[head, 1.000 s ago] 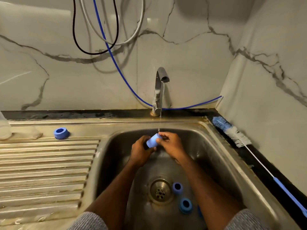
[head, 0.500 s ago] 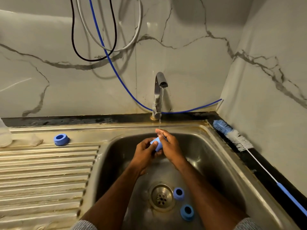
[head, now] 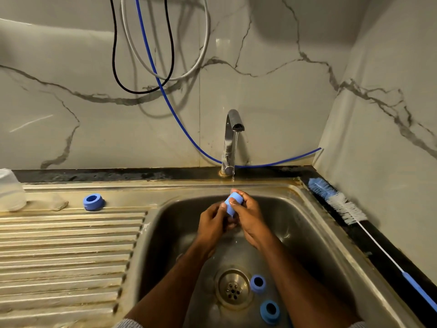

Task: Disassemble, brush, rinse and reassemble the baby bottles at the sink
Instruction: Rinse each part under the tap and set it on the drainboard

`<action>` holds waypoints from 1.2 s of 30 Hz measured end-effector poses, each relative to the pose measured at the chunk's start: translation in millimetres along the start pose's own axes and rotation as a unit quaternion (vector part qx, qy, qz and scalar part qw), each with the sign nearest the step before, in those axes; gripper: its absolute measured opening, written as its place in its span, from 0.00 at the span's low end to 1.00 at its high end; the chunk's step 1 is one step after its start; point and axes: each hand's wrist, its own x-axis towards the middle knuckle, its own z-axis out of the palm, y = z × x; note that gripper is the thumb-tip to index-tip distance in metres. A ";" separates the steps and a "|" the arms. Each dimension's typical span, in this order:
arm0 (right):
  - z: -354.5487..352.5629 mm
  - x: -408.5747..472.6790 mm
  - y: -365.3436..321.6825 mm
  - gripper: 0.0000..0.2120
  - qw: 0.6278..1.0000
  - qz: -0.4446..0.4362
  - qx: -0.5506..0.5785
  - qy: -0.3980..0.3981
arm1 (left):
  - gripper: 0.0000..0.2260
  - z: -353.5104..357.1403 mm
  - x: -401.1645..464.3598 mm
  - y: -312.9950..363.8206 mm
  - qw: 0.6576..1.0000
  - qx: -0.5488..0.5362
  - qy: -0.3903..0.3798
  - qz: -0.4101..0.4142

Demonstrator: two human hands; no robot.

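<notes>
Tap [head: 233,129]: I saw water running from it in a thin stream onto the blue cap [head: 233,202].
Blue cap: I held it under the stream, above the sink [head: 314,230].
Left hand [head: 214,222]: its fingers curled round the cap's lower end.
Right hand [head: 249,215]: it gripped the cap's upper part, fingertips on top.
Sink floor: two blue rings [head: 257,283] [head: 270,311] lay just right of the drain [head: 233,290].
Drainboard [head: 66,252]: I noted a third blue ring [head: 93,201] at its back edge, and a clear container [head: 10,190] far left.
Right counter: a bottle brush [head: 340,204] lay along the wall.
Wall: black, grey and blue cables [head: 151,55] hung above.
</notes>
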 end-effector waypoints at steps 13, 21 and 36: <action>9.9 -6.5 -4.6 0.16 0.996 -0.088 -0.033 0.012 | 0.12 7.2 -1.7 12.0 0.987 -0.147 -0.027 -0.058; -4.6 -1.4 -9.8 0.14 0.992 -0.012 0.083 -0.090 | 0.14 16.2 -0.4 14.8 0.971 -0.203 0.041 -0.120; 5.9 7.2 -2.1 0.12 0.998 -0.015 -0.057 -0.035 | 0.15 4.9 -0.1 13.6 0.985 -0.140 0.046 -0.092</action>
